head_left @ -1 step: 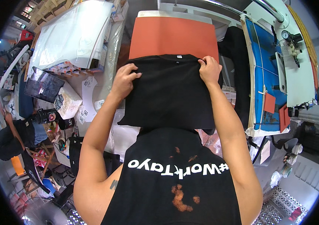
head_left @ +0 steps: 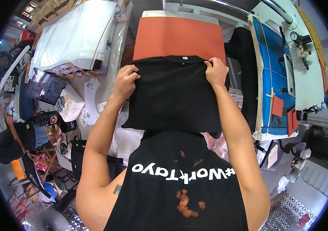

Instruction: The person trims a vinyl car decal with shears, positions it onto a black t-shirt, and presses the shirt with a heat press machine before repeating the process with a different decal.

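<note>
A black T-shirt (head_left: 173,96) with a small label at its collar lies laid out over an orange pad (head_left: 177,36), covering the pad's lower part. My left hand (head_left: 126,81) has its curled fingers closed on the shirt's upper left edge. At the upper right corner, my right hand (head_left: 216,71) grips the fabric between thumb and fingers. My two hands are about the shirt's width apart.
Right of me stands white equipment with a gauge (head_left: 296,38) beside a blue board (head_left: 272,77). Left are white sheets (head_left: 71,34), a dark screen (head_left: 44,86) and clutter. A co-worker (head_left: 8,142) is at the far left. A fan (head_left: 44,215) sits lower left.
My left hand has shifted slightly left, and its fingers are more curled on the shirt's edge. My right hand is almost unchanged.
</note>
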`<state>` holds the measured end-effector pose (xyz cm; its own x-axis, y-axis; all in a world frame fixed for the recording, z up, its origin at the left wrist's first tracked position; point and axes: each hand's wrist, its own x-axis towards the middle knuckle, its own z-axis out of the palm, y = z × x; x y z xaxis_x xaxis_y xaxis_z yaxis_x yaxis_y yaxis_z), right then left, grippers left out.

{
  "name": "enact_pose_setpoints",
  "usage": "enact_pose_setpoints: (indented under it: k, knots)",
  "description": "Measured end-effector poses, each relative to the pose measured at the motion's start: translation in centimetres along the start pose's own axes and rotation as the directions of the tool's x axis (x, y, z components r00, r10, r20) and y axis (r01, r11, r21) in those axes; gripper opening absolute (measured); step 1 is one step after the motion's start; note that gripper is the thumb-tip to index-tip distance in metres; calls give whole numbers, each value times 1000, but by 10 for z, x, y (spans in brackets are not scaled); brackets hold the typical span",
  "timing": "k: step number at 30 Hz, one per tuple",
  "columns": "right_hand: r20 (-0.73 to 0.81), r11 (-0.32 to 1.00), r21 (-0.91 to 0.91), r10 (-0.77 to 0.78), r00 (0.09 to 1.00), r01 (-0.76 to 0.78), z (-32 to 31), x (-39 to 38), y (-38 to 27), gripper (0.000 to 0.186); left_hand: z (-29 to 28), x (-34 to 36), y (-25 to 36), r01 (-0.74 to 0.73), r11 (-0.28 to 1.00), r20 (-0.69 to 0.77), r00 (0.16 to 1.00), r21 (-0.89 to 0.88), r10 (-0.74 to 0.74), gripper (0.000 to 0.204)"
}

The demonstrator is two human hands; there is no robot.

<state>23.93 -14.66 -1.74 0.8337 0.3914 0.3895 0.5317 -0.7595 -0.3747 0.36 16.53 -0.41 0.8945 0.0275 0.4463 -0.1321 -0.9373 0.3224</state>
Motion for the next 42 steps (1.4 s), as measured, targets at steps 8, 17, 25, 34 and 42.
enact_pose_setpoints:
  k: [8,17,25,34,42]
  knots:
    - [4,999,22,30,1000,-30,-3,0,-4,23,-8,-3,19,83,995,56,995,50,-86,40]
    - [-21,998,57,13,1000,-12,-4,-1,-1,23,-15,17,28,361,919,-125,931,159,-344,14]
    - [36,995,85,56,998,-59,-4,2,0,22,30,7,25,223,965,-36,972,-140,-230,34]
    - [-44,772,587,-270,962,244,-117,-33,-120,7,24,-49,-44,603,201,21,341,-772,-940,23]
    - [-21,309,883,-725,688,353,-127,-67,-260,23,117,-206,-147,906,297,296,385,-302,-874,36]
